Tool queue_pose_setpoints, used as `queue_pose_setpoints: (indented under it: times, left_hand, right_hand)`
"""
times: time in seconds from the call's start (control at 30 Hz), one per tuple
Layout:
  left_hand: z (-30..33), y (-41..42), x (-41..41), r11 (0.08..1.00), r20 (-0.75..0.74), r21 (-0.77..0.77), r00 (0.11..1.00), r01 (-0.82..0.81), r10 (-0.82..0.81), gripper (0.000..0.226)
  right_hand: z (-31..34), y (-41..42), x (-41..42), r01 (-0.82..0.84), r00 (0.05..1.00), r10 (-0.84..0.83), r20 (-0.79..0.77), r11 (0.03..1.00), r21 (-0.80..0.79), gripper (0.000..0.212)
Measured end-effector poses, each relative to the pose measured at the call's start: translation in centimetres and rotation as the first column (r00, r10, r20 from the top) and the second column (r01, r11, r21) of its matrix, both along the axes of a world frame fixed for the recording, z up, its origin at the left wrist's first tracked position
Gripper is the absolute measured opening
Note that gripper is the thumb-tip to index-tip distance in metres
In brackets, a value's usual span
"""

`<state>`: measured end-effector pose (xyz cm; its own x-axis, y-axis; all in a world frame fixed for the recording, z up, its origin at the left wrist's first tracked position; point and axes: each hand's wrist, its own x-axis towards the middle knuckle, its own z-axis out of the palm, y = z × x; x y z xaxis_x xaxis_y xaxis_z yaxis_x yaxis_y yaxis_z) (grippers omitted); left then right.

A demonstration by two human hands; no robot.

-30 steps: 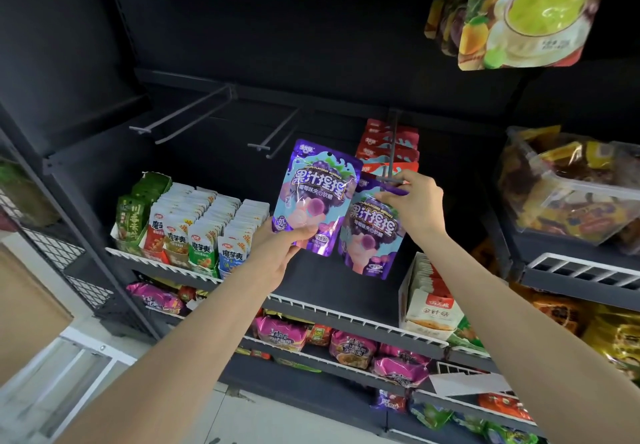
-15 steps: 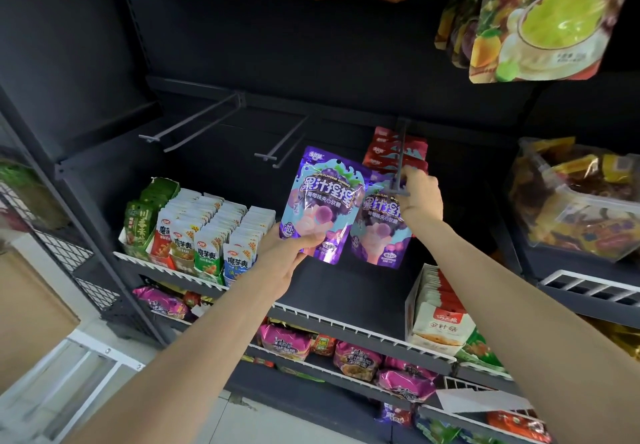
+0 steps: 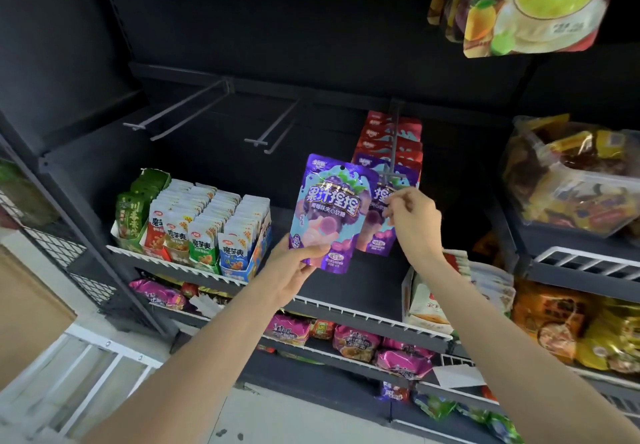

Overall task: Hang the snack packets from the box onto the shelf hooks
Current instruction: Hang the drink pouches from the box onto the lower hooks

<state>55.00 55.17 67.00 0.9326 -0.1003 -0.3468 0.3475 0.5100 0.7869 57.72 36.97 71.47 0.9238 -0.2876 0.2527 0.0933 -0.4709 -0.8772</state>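
- At centre frame, the left hand [image 3: 289,272] grips the bottom edge of a purple packet [image 3: 330,211], held upright.
- At its 3 o'clock, the right hand [image 3: 414,223] pinches a second purple packet [image 3: 381,232] with thumb and fingertips.
- That packet hangs on a hook [image 3: 393,152] in front of red packets [image 3: 391,135].
- At 10 o'clock, two bare hooks [image 3: 180,107] jut from the shelf back.

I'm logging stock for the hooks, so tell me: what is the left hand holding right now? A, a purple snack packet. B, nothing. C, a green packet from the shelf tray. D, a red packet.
A: the left hand grips the bottom edge of a purple snack packet, held upright in front of the shelf.
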Motion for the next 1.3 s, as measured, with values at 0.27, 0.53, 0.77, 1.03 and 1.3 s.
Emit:
queue_pose_setpoints:
  times: [0.27, 0.53, 0.77, 1.03, 1.3]
  left_hand:
    - [-1.3, -1.2, -0.8, 0.92, -0.019, 0.31, 0.969, 0.238, -0.245, 0.046]
    - [2.4, -4.4, 1.6, 0.831, 0.295, 0.554, 0.945, -0.045, -0.145, 0.021]
    - [3.7, -6.0, 4.3, 0.797, 0.254, 0.601, 0.959, -0.057, -0.123, 0.024]
    - [2.8, -5.8, 5.1, 0.774, 0.213, 0.628, 0.974, -0.077, -0.075, 0.024]
    - [3.7, -6.1, 6.9, 0.684, 0.253, 0.72, 0.962, -0.114, -0.105, 0.013]
  right_hand:
    - [-0.6, 0.4, -1.3, -0.187, 0.97, 0.235, -0.066, 0.888, 0.421, 0.008]
    - [-0.8, -1.0, -1.2, -0.096, 0.991, 0.124, -0.048, 0.917, 0.387, 0.012]
    - [0.4, -2.1, 0.4, -0.023, 0.997, 0.046, -0.069, 0.955, 0.297, 0.022]
    - [0.0, -1.8, 0.9, -0.028, 0.996, 0.043, -0.081, 0.984, 0.178, 0.026]
    - [0.7, -1.8, 1.5, -0.004, 0.998, 0.009, 0.062, 0.996, -0.09, 0.017]
